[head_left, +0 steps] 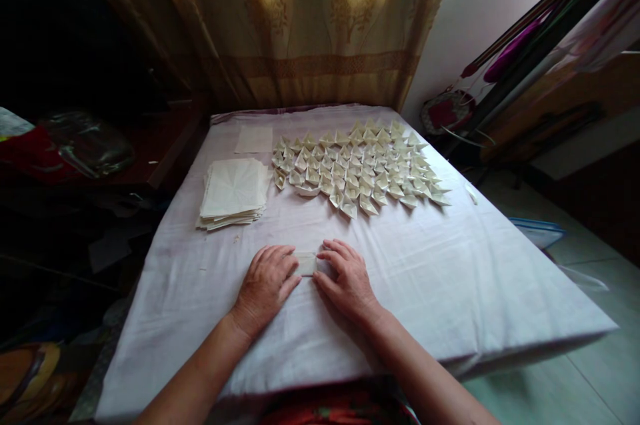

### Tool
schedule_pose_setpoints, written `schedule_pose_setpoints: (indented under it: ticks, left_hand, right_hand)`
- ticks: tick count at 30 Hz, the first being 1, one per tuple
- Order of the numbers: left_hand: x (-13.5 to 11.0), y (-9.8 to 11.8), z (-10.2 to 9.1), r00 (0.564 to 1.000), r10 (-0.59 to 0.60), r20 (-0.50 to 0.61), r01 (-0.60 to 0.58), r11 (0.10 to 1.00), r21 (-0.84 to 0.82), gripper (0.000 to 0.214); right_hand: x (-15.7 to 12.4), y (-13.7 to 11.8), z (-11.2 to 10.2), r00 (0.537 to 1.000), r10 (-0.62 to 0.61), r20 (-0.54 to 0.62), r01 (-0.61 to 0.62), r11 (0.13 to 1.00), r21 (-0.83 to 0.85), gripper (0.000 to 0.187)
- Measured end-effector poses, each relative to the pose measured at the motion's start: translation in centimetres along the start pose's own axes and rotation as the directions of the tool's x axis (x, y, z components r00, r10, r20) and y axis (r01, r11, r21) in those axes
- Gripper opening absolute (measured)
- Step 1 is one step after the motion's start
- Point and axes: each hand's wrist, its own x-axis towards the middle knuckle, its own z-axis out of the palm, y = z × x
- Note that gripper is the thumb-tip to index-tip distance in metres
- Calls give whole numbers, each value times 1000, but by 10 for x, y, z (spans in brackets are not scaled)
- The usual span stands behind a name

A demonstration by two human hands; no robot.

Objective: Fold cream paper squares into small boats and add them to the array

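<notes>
A folded strip of pale paper (pixel 306 264) lies flat near the front middle of the cloth-covered table. My left hand (pixel 267 281) grips its left end, thumb at the near edge and fingers over the far side. At the other end, my right hand (pixel 347 278) holds it the same way, fingers bent and thumb low. The paper's two ends are hidden under my fingers. Beyond the hands stand rows of small folded paper boats (pixel 350 171). To their left is a stack of creased square paper sheets (pixel 234 188).
One single paper sheet (pixel 254 139) lies behind the stack. A small white object (pixel 471 194) rests near the table's right edge. A patterned curtain (pixel 300 25) hangs behind the white tablecloth (pixel 425 291). Dark furniture (pixel 170 145) stands at left.
</notes>
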Motion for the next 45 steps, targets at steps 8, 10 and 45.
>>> schedule_pose_setpoints:
  ticks: [8, 10, 45]
  left_hand:
    - [13, 0, 3, 992, 114, -59, -111, 993, 50, 40]
    - [17, 0, 1, 985, 153, -75, -145, 985, 98, 32]
    - [-10, 6, -3, 1000, 22, -10, -21, 999, 47, 13]
  right_hand:
    - [-1, -11, -2, 990, -132, -50, 133, 991, 8, 12]
    - [-1, -15, -3, 982, -182, -55, 180, 983, -49, 14]
    - [5, -16, -10, 989, -131, 70, 141, 977, -160, 8]
